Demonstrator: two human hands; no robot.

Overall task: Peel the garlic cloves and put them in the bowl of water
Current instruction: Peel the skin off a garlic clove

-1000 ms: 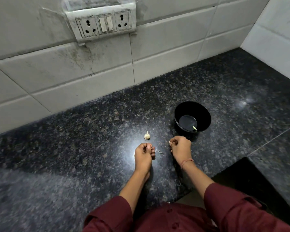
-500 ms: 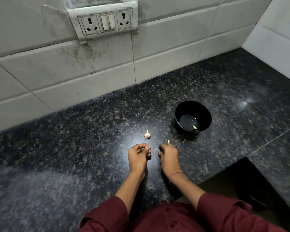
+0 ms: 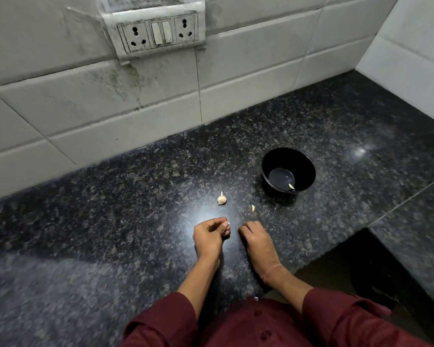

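Observation:
My left hand [image 3: 209, 234] rests on the dark counter with its fingers curled round a small pale garlic clove at the fingertips. Close to its right, my right hand [image 3: 256, 237] lies knuckles up, fingers curled down onto the counter, and nothing shows in it. A small pale clove [image 3: 252, 208] lies loose on the counter just beyond my right fingertips. The rest of the garlic bulb [image 3: 221, 199] sits beyond my left hand. The black bowl [image 3: 308, 169] stands further back on the right with a little water and one peeled clove [image 3: 291, 187] in it.
The speckled granite counter [image 3: 110, 221] runs back to a white tiled wall [image 3: 135, 108] with a socket and switch plate [image 3: 158, 33]. A second tiled wall closes the right side. The counter edge steps back at the lower right [image 3: 336, 249].
My right hand has drawn back and to the left from near the bowl, leaving a small clove on the counter. My left hand has stayed curled in about the same place.

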